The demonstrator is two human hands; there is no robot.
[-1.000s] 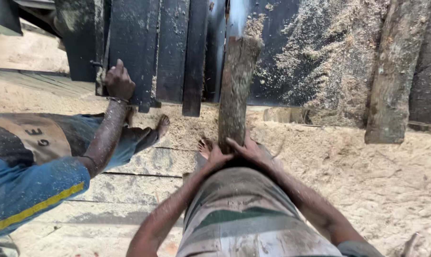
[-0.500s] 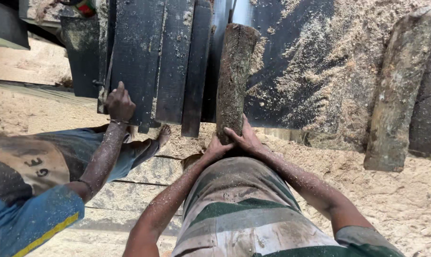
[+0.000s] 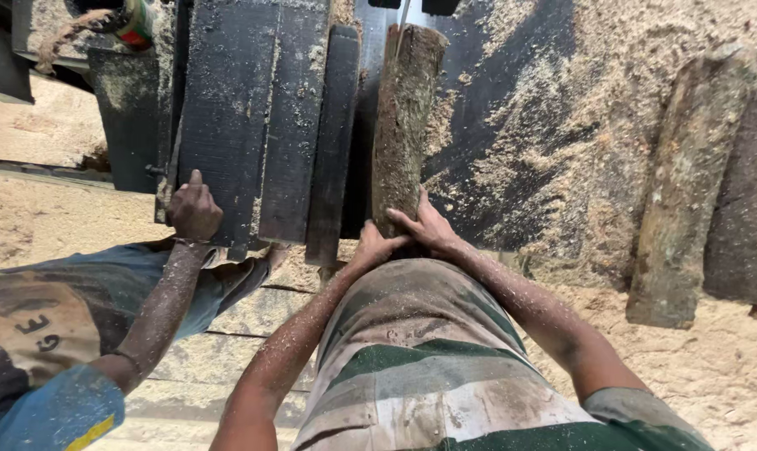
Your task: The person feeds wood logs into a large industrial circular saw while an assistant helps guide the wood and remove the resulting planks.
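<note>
A person stands at a dark, sawdust-covered surface (image 3: 512,125), both bare arms stretched forward and dusted with wood chips. The left hand (image 3: 377,246) and right hand (image 3: 428,227) meet at the near end of a rough, bark-covered log (image 3: 405,117), which lies lengthwise on the surface and points toward twelve o'clock. The right hand's fingers spread over the log's end and right side; the left hand presses against its lower left edge, thumb up. Both are clamped on the log, wrists close together, elbows bent outward.

At about nine o'clock from the log, a co-worker's hand (image 3: 194,209) rests flat against a dark upright plank (image 3: 245,117), the forearm rising from a blue sleeve (image 3: 53,409). Off at three o'clock, well apart from the hands, two more split logs (image 3: 687,192) lie side by side in thick sawdust (image 3: 712,367).
</note>
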